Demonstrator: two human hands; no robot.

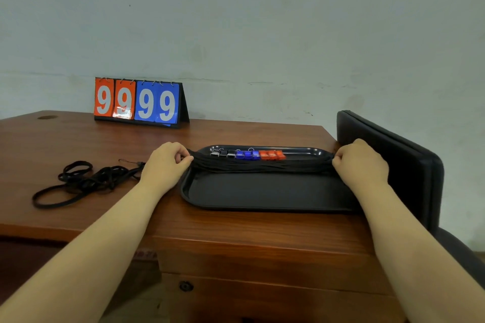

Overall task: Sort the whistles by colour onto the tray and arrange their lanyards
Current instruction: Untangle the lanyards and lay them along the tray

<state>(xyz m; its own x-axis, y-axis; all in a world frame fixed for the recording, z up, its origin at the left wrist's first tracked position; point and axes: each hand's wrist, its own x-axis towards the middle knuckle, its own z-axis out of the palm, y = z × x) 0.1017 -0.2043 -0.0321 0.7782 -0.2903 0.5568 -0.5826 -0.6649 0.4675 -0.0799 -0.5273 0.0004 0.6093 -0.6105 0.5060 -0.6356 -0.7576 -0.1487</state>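
Lanyards are gripped by the curled left hand and right hand; between them — three black whistles, three blue whistles, three orange whistles.

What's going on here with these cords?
On the tray, black whistles, blue whistles and orange whistles sit in a row at the far edge. A person's left hand and right hand each grip one end of a lanyard bundle stretched across it. A loose tangle lies on the table.
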